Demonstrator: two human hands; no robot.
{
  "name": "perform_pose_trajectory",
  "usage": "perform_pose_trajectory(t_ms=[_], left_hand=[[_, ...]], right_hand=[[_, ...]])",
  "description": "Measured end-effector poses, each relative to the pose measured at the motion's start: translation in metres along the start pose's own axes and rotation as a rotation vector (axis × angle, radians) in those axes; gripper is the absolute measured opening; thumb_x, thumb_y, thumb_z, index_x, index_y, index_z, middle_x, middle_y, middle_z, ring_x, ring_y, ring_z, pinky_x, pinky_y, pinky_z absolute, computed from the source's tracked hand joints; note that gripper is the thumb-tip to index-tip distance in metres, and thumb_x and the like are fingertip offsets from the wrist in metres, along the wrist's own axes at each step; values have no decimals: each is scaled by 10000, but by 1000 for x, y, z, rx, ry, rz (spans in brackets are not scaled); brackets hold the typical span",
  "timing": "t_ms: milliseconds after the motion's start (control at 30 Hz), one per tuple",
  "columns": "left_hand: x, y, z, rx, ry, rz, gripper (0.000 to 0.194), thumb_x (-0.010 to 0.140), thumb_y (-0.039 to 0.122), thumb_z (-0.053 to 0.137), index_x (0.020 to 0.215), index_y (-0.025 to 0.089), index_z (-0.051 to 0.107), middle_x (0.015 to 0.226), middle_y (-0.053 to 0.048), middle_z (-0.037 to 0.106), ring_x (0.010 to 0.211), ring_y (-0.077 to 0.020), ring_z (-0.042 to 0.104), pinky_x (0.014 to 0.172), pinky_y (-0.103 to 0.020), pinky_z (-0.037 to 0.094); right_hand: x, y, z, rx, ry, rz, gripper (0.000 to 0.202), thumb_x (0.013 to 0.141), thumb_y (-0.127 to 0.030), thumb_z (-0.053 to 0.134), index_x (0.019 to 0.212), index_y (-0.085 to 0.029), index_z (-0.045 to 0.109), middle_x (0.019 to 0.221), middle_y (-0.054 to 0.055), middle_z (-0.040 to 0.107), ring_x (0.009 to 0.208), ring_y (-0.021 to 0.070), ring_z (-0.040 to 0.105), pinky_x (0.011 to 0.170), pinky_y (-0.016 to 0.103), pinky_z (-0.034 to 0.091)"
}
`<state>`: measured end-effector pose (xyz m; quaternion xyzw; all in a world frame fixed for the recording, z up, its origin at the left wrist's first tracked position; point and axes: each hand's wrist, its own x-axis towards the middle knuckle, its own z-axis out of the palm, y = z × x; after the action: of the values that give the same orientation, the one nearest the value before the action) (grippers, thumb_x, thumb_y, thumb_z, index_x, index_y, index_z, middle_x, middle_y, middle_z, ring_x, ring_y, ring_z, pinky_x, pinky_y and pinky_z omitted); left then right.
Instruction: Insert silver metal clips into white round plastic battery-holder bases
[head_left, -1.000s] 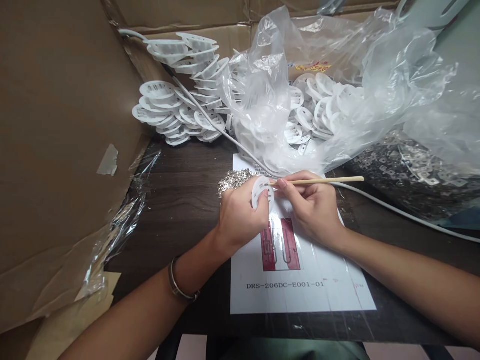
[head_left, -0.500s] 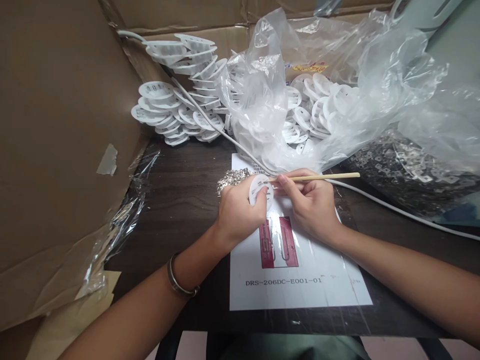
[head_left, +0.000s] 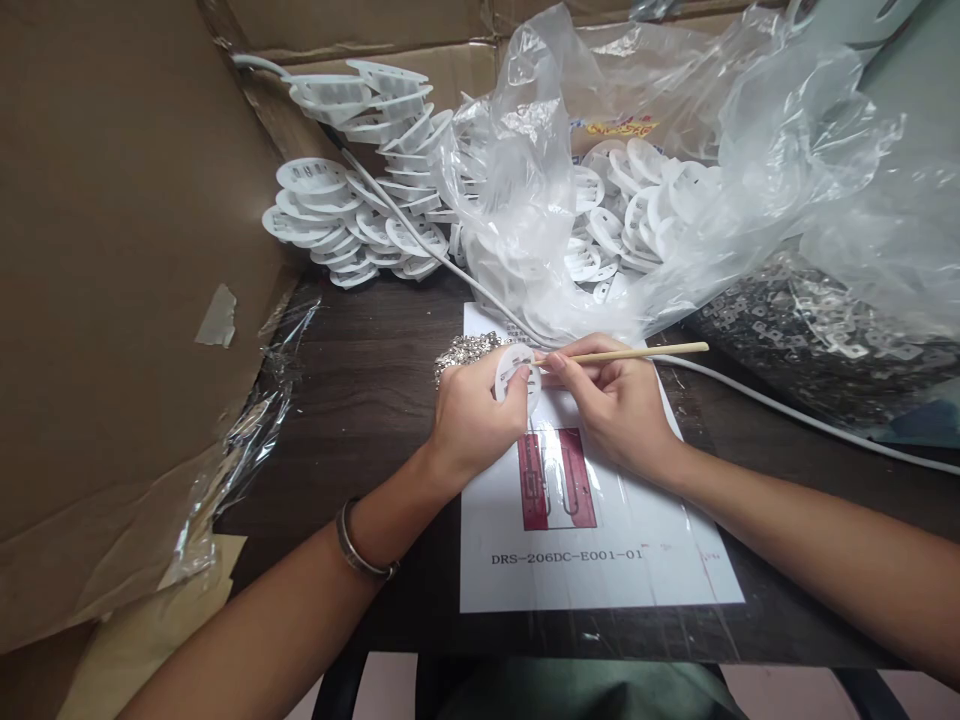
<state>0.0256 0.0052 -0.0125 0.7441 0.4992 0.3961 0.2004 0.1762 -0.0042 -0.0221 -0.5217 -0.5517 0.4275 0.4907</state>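
Observation:
My left hand (head_left: 480,415) grips a white slotted plastic disc (head_left: 516,392), its thumb lying across the disc's face. Between the thumb and fingers of my right hand (head_left: 616,398) is a thin wooden stick (head_left: 645,352), pointing left with its tip at the disc's slots. Whether the tip touches a metal piece in the slots is too small to tell. Just behind my left hand lies a small heap of silvery metal clips (head_left: 471,350). Under both hands is a printed sheet (head_left: 600,585) with a red picture on it.
Many similar white discs (head_left: 322,215) are piled at the back left. More sit in a clear plastic bag (head_left: 517,200) at the back. A bag of metal pieces (head_left: 817,320) stands at the right. A white cable (head_left: 795,412) crosses the table; cardboard (head_left: 112,250) walls the left.
The disc is turned slightly and sits a little further left. My right hand and the stick have shifted slightly left, with the stick's right end a bit higher.

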Motion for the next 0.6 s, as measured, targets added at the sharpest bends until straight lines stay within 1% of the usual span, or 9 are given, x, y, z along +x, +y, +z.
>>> perform_pose_trajectory(t_ms=[200,300,400,500,600], left_hand=[[0,4,0,-40,-3,-46,133,829,207,566,843,154,687,698,-26,703,598,-149,618,559,-268,463],[-2,4,0,-19,-1,-32,133,828,197,561,817,155,686,647,-18,679,556,-136,587,539,-263,443],[-2,3,-1,-8,-5,-18,136,829,192,559,816,157,690,659,-20,682,563,-135,583,550,-265,440],[-2,2,-1,-26,-12,-50,142,830,199,564,864,157,695,719,-28,705,621,-147,615,577,-268,454],[-1,1,-1,-67,-12,-108,161,825,212,578,915,150,696,782,-43,724,684,-165,647,616,-278,478]], right_hand=[[1,-2,1,104,64,-51,189,865,-337,634,814,-157,662,816,31,690,714,124,676,607,207,570],[0,-1,1,94,48,-54,183,863,-327,637,817,-152,663,838,35,689,732,123,680,603,195,561],[-1,-1,1,69,24,-46,188,857,-332,645,808,-150,656,827,33,683,705,118,673,608,200,555],[-1,-1,0,62,3,-41,189,855,-338,647,809,-154,646,753,15,664,644,105,648,624,218,558],[-1,-1,0,82,0,-37,181,854,-331,647,811,-155,644,748,17,666,660,109,649,619,218,557]])
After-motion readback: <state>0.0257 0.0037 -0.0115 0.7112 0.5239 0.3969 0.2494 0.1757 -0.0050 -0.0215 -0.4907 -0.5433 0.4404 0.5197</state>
